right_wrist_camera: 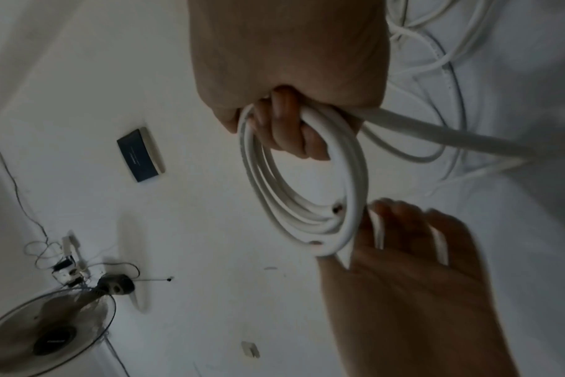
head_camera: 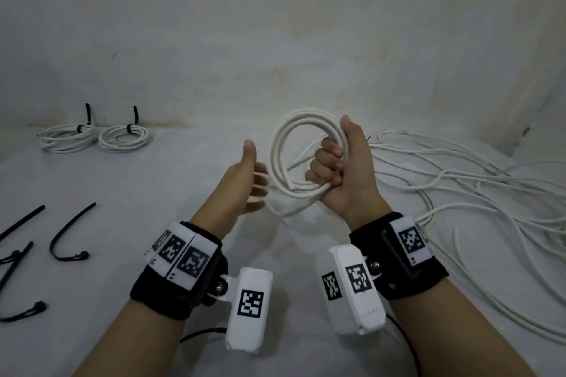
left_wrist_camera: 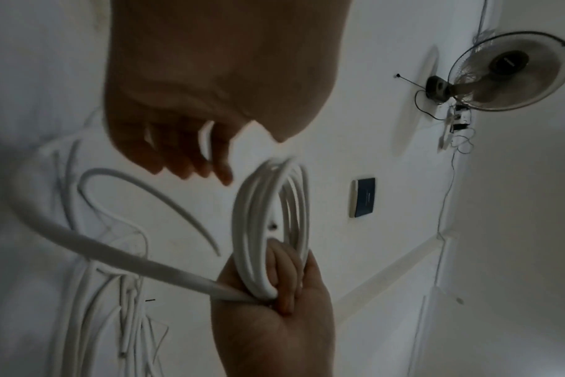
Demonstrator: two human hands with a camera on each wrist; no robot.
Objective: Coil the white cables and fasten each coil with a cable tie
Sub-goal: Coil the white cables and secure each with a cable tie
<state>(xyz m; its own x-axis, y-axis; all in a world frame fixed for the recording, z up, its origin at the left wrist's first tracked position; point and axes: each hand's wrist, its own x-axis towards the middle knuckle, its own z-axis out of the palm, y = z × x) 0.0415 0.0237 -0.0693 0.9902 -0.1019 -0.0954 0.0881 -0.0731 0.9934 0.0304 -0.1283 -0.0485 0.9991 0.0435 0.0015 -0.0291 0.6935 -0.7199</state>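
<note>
Right hand (head_camera: 346, 174) clenched round white coil (head_camera: 284, 159), held upright above table (head_camera: 122, 193); left hand (head_camera: 245, 180) released, fingers straight beside coil; loose cables (head_camera: 459, 180) heaped right; two tied coils (head_camera: 69, 136) far left; black ties (head_camera: 66, 236) near left; wrist views alone show fan (left_wrist_camera: 513, 70), wall plate (right_wrist_camera: 140, 155).

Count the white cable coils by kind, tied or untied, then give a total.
Tied coils: 2
Untied coil, gripped by the right hand: 1
Total: 3
</note>
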